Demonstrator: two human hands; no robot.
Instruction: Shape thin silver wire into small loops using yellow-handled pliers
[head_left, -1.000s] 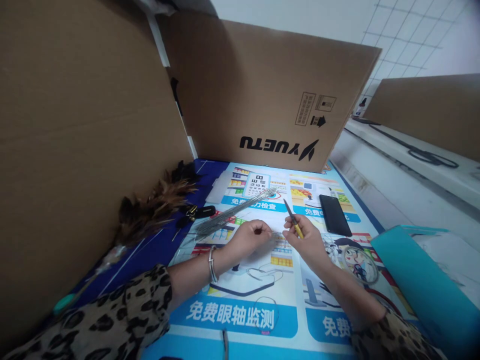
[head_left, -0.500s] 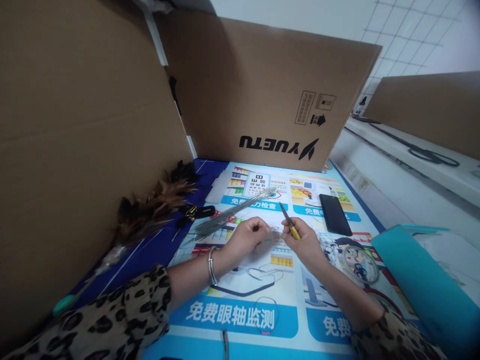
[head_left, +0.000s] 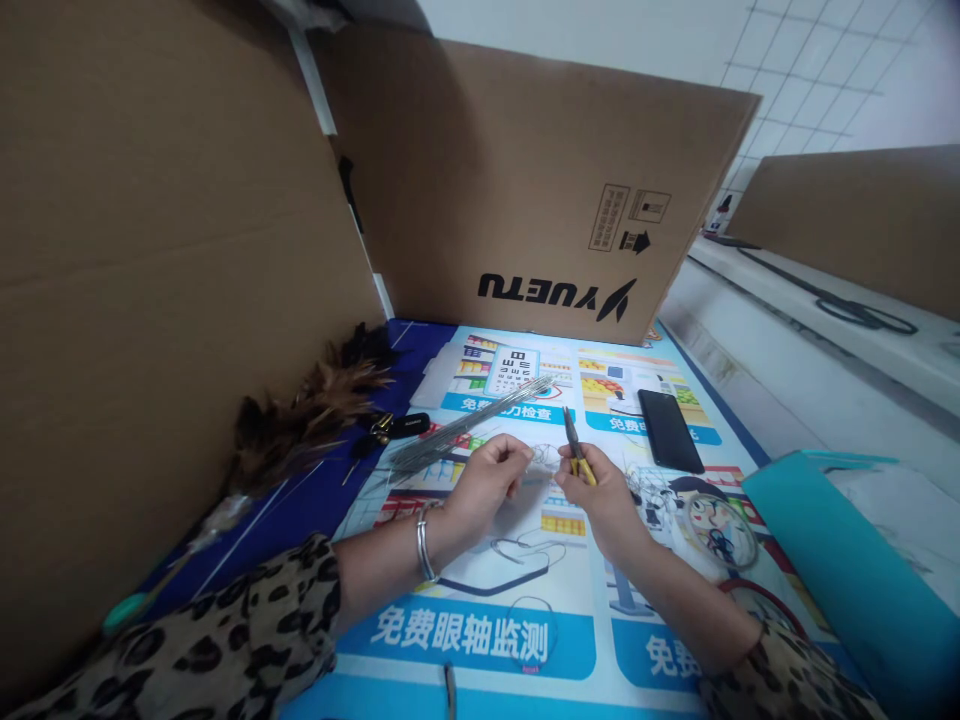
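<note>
My left hand (head_left: 491, 485) is closed in a pinch on a thin, curled wire (head_left: 544, 456) that spans the gap between my hands. My right hand (head_left: 604, 500) grips small pointed pliers (head_left: 573, 440) with yellow handles, their dark tips aimed away from me. Its thumb and fingertip also meet the near end of the wire, though the exact contact is too fine to make out. Beyond my left hand lies a bundle of straight silvery wires (head_left: 472, 425). Below my hands, a thin wire loop with a pink bit (head_left: 531, 668) rests on the printed table cover (head_left: 555, 590).
A black phone (head_left: 670, 430) lies right of my hands, near a round coil (head_left: 716, 530) and a teal box (head_left: 847, 570). Keys with a black fob (head_left: 405, 425) and a feather duster (head_left: 300, 410) lie left. Cardboard panels (head_left: 525, 180) stand behind and at the left.
The pliers have turned more upright in my right hand, and their two handles show more clearly. Both hands have shifted slightly, with the wire now plainer between them.
</note>
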